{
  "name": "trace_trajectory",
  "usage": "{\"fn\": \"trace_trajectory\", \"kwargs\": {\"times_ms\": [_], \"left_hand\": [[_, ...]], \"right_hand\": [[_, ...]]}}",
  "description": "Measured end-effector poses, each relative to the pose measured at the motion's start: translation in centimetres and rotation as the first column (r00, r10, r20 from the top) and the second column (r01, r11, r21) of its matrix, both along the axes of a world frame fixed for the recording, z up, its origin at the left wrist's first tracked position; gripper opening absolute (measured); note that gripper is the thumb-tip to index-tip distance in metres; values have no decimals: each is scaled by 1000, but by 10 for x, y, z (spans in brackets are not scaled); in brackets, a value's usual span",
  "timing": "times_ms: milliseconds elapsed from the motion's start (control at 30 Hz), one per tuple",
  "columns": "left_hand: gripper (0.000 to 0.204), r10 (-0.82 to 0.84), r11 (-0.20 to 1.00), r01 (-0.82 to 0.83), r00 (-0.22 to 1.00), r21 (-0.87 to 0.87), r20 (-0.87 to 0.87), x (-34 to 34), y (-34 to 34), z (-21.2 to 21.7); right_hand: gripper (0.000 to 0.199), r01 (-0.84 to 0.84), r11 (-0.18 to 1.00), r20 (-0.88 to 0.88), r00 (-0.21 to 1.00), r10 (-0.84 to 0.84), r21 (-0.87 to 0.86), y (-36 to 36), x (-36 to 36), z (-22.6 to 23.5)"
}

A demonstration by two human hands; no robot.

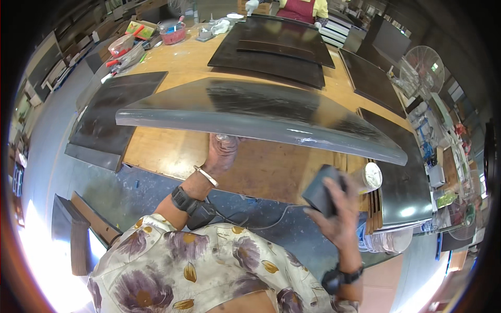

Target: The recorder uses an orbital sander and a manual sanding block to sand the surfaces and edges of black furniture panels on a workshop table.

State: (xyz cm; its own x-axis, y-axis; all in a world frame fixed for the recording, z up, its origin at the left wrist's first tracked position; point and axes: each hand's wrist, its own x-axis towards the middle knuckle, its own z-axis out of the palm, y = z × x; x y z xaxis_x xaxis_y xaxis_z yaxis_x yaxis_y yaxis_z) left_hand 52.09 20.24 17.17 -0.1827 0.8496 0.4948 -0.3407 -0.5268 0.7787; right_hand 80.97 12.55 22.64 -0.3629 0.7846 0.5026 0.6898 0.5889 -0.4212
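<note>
A large dark panel (261, 101) with a glossy, rounded grey front edge is held raised and tilted over the wooden table. My left hand (223, 151) is beneath its front edge, gripping it from below; the fingertips are hidden under the panel. My right hand (339, 203), a little blurred, is closed around a dark grey sanding block (321, 189). The block is apart from the panel, below and in front of its right part. Just beyond the right hand stands a white tub (371, 176) with pale stuff in it.
Dark panels lie on the wooden table (156, 148) at left (117, 112), back (276, 41) and right (399, 182). Baskets (173, 34) and tools sit at back left. Across the table stands a person in a red apron (297, 9). A fan (421, 68) stands at right.
</note>
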Motion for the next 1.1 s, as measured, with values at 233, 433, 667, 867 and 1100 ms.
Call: {"fn": "trace_trajectory", "kwargs": {"times_ms": [233,433,667,867,1100], "left_hand": [[29,86,996,-83,993,-28,84,-4,6,-36],[17,-114,988,132,973,-81,200,2,14,-57],[11,2,991,-13,997,-130,-81,-22,11,-92],[21,-489,799,588,755,-122,437,-17,28,-80],[27,-490,847,530,741,48,459,-16,25,-37]], "right_hand": [[73,150,921,163,962,-220,361,33,-2,96],[55,-284,897,312,933,178,339,40,-130,61],[49,-187,862,325,945,28,470,39,-65,76],[48,-87,862,228,973,-34,499,34,-86,58],[47,-227,870,284,953,106,437,44,-83,81]]}}
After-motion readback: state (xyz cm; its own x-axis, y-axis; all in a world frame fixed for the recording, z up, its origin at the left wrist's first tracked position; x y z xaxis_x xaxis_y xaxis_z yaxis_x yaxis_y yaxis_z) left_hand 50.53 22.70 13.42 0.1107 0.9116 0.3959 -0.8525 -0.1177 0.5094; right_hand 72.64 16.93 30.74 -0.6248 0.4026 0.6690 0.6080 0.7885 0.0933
